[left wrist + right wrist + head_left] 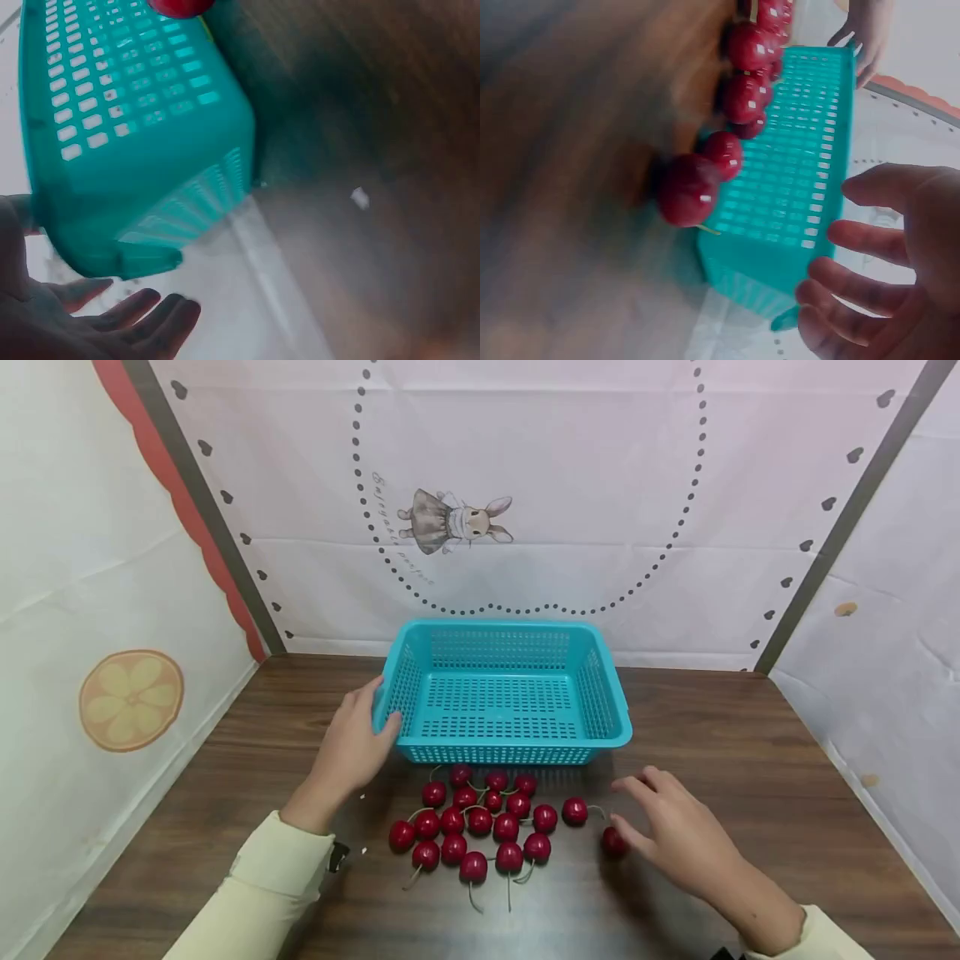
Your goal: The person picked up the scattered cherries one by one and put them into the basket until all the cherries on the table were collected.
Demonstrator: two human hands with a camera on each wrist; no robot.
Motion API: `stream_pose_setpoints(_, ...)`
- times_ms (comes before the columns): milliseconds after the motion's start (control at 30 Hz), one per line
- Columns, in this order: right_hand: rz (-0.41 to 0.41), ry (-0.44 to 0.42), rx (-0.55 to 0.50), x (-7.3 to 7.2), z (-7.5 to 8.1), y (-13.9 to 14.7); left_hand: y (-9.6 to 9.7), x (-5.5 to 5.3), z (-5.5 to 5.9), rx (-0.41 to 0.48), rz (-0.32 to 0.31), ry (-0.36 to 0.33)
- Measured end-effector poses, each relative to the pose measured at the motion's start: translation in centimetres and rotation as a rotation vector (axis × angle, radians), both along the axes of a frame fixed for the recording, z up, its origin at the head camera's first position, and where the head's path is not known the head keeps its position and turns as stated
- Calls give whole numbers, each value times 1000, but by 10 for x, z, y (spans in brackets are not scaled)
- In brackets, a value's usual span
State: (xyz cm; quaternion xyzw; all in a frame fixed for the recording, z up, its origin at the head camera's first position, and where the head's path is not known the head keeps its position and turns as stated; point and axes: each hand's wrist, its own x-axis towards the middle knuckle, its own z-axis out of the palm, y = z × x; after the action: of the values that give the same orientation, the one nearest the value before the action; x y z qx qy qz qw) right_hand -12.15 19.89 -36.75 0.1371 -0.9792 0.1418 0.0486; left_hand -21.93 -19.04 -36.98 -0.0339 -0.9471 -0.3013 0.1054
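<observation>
A turquoise plastic basket (495,753), its inside bare, stands at the far side of the table. My left hand (356,739) is at its left end, thumb overlapping the rim and fingers outside it; in the left wrist view those fingers (142,319) are spread just off the rim. Several dark red cherries (478,820) with stems lie in a loose cluster before the basket. Right of them, my right hand (678,827) hovers with parted fingers, its thumb overlapping a lone cherry (614,842). In the right wrist view this hand (885,277) holds nothing.
Dark wood-grained table (720,735) lies underneath. A pale printed cloth (600,485) with a rabbit picture rises directly behind the basket, and similar cloth walls (52,693) border both sides. Small white specks (363,850) lie near the left wrist. Another cherry (575,811) sits between cluster and right hand.
</observation>
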Motion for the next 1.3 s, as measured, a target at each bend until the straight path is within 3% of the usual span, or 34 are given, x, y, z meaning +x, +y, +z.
stream_pose_setpoints(133, 31, -105, 26, -1, -11, 4, -9, -9, -8, 157, -26, -116)
stream_pose_setpoints(267, 73, -148, 36, -2, -26, 6, -13, -15, -14, 279, -84, -209)
stream_pose_setpoints(433, 93, -164, 34, -5, -39, 6, -13, -22, -20, 381, -142, -263)
stream_pose_setpoints(667, 95, -225, 24, -9, -43, 5, -13, -24, -23, 489, -150, -313)
stream_pose_setpoints(800, 137, -157, 53, -5, -32, 5, -12, -21, -23, 521, -156, -309)
stream_pose_setpoints(1000, 217, 89, 12, -3, 3, -5, -12, -15, -23, 511, -160, -302)
stream_pose_setpoints(1167, 232, 246, -47, -28, 28, -15, -12, -13, -25, 558, -174, -290)
stream_pose_setpoints(1300, 191, 224, -40, -64, 34, -22, -11, -15, -27, 610, -179, -309)
